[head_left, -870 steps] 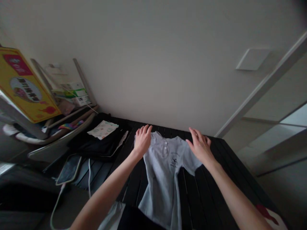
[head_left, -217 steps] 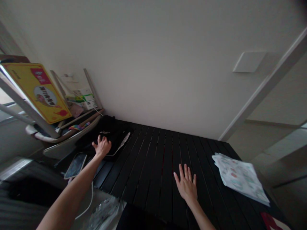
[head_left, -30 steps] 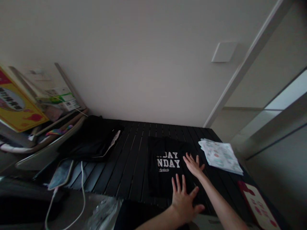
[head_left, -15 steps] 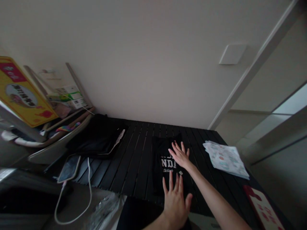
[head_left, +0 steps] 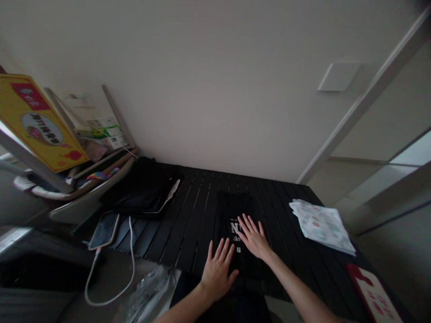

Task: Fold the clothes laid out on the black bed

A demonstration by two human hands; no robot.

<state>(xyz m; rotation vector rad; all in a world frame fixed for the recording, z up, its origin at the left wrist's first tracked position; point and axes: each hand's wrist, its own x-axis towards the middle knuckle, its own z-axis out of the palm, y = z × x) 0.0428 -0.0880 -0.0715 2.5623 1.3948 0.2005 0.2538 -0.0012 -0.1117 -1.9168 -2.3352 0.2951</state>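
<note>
1. Smoothing the folded black garment (head_left: 233,207) looks like the step in hand. It lies at the centre of my clock, twelve towards the wall (head_left: 215,98), with a white print (head_left: 235,226) partly covered by my fingers.
2. My right hand (head_left: 254,240), at four, is spread flat over the garment, pinching nothing. My left hand (head_left: 217,271), at seven, is also palm down, fingers extended and gripping nothing; I cannot tell how firmly it presses.
3. Next, I judge, calls for level palms, then fingertips slipped under an edge without disturbing the layers.
4. Black cloth on the dark slatted table (head_left: 188,229) makes that edge hard to see.
5. At three, well apart, lies a folded white patterned cloth (head_left: 323,226); at four, beyond it, a red-and-white item (head_left: 373,291).
6. A black pile (head_left: 138,188) sits at ten. The phone (head_left: 104,229) and its cable (head_left: 132,251), around nine, could hamper leftward reaches, but the garment's surroundings look unobstructed.
</note>
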